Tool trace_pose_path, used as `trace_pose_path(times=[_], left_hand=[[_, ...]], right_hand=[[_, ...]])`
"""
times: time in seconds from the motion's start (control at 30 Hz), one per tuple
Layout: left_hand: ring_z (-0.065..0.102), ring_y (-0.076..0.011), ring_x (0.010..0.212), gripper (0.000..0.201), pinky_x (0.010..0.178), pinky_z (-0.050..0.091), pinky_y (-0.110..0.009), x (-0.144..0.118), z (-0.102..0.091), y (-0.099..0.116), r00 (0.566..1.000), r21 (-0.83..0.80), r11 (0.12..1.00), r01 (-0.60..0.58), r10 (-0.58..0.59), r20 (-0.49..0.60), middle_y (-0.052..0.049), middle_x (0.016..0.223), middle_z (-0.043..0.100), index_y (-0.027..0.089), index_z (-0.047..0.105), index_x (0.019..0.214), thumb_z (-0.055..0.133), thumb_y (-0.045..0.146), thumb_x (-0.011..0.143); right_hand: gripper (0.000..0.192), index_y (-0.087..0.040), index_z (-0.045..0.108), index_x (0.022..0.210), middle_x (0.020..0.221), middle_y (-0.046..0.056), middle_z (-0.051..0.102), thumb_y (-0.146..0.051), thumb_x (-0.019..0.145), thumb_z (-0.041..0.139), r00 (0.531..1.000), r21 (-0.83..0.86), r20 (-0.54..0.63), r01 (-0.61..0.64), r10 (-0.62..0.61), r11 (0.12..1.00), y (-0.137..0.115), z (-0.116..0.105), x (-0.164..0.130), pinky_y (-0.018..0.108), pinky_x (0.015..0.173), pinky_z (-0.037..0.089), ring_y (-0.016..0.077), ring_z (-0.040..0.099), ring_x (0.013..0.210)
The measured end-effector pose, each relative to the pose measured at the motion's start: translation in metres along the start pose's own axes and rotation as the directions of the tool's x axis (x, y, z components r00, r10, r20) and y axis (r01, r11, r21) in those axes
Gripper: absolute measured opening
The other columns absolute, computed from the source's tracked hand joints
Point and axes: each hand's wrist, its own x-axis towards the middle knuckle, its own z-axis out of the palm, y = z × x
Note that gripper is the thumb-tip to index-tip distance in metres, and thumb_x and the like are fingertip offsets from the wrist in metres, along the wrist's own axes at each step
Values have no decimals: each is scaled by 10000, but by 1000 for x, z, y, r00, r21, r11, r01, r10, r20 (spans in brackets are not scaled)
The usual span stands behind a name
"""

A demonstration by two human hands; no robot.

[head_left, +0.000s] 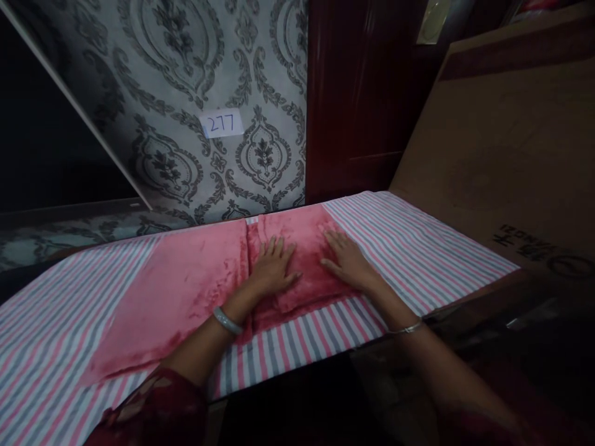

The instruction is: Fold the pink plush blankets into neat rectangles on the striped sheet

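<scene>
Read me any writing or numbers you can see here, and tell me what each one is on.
"277": handwritten on a small white paper label stuck to the patterned wallpaper above the striped cloth.
Dark printed characters on the brown cardboard at the right, near its lower edge: they appear upside down and too blurred to read.
Nothing is written on the pink plush fabric under the left hand and right hand.

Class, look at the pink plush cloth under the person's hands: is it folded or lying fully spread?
Folded, at least partly. The pink plush cloth is doubled under the left hand and right hand, its raised layered edge showing by the wrists.
</scene>
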Motion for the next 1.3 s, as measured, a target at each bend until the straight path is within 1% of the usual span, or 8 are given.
trace_pose_path(times=[0.1, 0.23, 0.5, 0.73, 1.0, 1.17, 1.27, 1.3], left_hand=[[130, -413, 1553, 824, 1193, 197, -658, -2, 18, -9, 995, 7, 999, 54, -54, 78, -191, 1683, 185, 231, 296, 1602, 538, 621, 918], [122, -431, 1550, 871, 1189, 161, -671, -5, 16, -14, 989, 5, 998, 61, -61, 131, -213, 1680, 169, 223, 280, 1607, 538, 658, 897], [129, -352, 1565, 1011, 1257, 111, -549, 34, -3, 0, 973, -115, 971, -210, 219, 76, -214, 1675, 185, 121, 237, 1608, 543, 723, 857], [75, -392, 1565, 1058, 1236, 79, -627, 44, 24, -13, 971, -35, 985, -169, 173, 165, -157, 1698, 134, 217, 234, 1620, 617, 749, 789], [115, -390, 1561, 1033, 1235, 118, -623, 44, 26, -14, 972, -43, 981, -190, 194, 131, -147, 1694, 167, 247, 271, 1610, 634, 743, 781], [95, -381, 1565, 1058, 1241, 93, -604, 43, 24, -14, 972, -39, 985, -169, 173, 157, -151, 1696, 154, 225, 255, 1615, 637, 744, 776], [92, -376, 1567, 1061, 1241, 87, -598, 42, 23, -14, 973, -53, 986, -161, 167, 156, -153, 1694, 157, 220, 251, 1616, 639, 740, 776], [96, -376, 1566, 1060, 1241, 89, -600, 42, 24, -14, 974, -60, 985, -160, 167, 151, -152, 1693, 162, 224, 256, 1615, 646, 736, 773]], right_hand=[[789, -139, 287, 1604, 1666, 144, 235, -574, 967, 454, 987, -177, 138, -53, 79, 983, -11, 24, -2, 569, 1246, 143, 309, 173, 1553], [794, -155, 306, 1599, 1660, 144, 263, -570, 950, 498, 989, -122, 133, -54, 70, 991, -3, 29, -12, 570, 1238, 171, 318, 205, 1543], [360, -194, 671, 1210, 1156, 101, 713, -245, 861, 596, 976, 398, -201, 6, 81, 917, 5, 10, 30, 385, 848, 553, 235, 675, 969], [272, -191, 713, 1029, 949, 46, 697, -138, 766, 759, 994, 452, -110, 31, 21, 891, 0, 37, 23, 338, 774, 507, 186, 613, 821], [136, -192, 709, 856, 833, 27, 682, -78, 783, 706, 989, 440, -141, 20, 47, 898, -6, 42, 27, 323, 774, 495, 182, 604, 799], [120, -200, 658, 735, 772, 26, 677, -215, 854, 668, 970, 560, -191, -17, 149, 829, -16, 17, 14, 329, 769, 502, 181, 611, 761], [324, -202, 701, 769, 758, 33, 686, -483, 917, 640, 995, 792, 34, 28, -89, 609, -25, -23, -24, 304, 708, 520, 179, 633, 732], [386, -192, 721, 775, 745, 42, 686, -544, 910, 640, 946, 837, 172, 6, -274, 547, -28, -36, -41, 300, 698, 524, 183, 643, 728]])
